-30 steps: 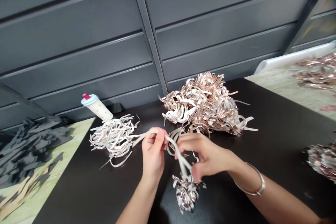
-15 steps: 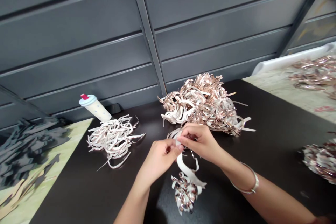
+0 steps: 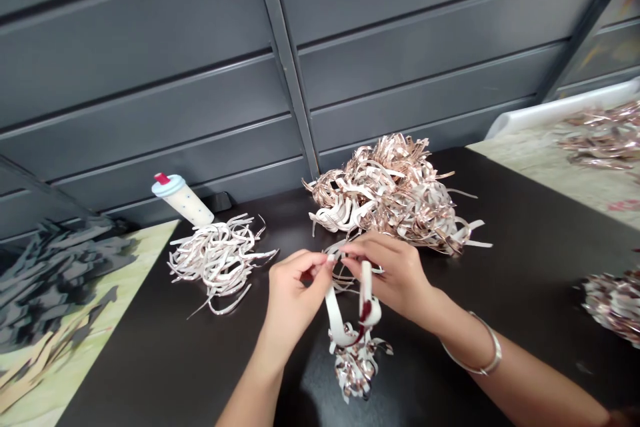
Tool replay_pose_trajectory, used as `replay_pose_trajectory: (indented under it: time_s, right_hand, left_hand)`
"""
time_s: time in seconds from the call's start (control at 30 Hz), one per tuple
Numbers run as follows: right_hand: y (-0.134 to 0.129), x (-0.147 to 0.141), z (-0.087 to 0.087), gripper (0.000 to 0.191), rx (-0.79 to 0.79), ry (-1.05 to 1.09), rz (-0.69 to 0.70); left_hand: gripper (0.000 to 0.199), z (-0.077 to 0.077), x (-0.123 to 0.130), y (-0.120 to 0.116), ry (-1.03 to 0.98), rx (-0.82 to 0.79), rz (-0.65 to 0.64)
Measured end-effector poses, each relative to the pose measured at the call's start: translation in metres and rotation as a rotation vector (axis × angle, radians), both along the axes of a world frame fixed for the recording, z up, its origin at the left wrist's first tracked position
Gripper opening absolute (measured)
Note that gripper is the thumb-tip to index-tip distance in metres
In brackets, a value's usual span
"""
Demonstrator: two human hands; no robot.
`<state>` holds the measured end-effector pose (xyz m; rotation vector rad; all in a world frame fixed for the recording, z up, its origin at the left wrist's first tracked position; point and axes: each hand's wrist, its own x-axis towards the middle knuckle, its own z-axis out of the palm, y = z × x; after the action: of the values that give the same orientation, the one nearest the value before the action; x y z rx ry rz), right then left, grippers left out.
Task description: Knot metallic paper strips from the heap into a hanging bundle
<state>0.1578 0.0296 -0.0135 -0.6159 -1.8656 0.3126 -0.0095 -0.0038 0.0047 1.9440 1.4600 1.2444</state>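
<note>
Pinching foil strip [image 3: 335,313] between left hand [image 3: 293,297] and right hand [image 3: 390,273]

My left hand [image 3: 293,300] has drawn slightly away from my right hand [image 3: 387,273]. The white-backed rose-gold foil strip [image 3: 335,313] now rises in two upright strands above the crinkled foil tuft [image 3: 356,367].

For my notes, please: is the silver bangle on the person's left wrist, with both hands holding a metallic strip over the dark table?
The silver bangle is on the right wrist, as the head view shows; the left hand and right hand do hold the strip.
</note>
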Motion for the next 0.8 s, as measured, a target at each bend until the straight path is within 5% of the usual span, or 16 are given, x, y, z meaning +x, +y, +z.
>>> replay_pose_trajectory:
  time_s: [0.1, 0.53, 0.7, 0.8]
  right_hand:
    - [-0.001, 0.003, 0.000, 0.017, 0.151, -0.106, -0.046]
    - [0.000, -0.003, -0.009, 0.027, 0.259, -0.383, -0.060]
    - [0.002, -0.007, -0.015, 0.028, 0.218, -0.336, -0.090]
    - [0.005, -0.002, -0.009, 0.022, 0.101, -0.238, 0.041]
  left_hand:
    - [0.020, 0.002, 0.000, -0.001, 0.079, 0.002, -0.007]
    - [0.025, 0.002, 0.005, -0.004, 0.227, -0.073, -0.043]
    - [0.027, 0.002, 0.004, -0.003, 0.206, -0.088, -0.051]
    - [0.026, 0.003, 0.002, -0.003, 0.182, -0.101, -0.050]
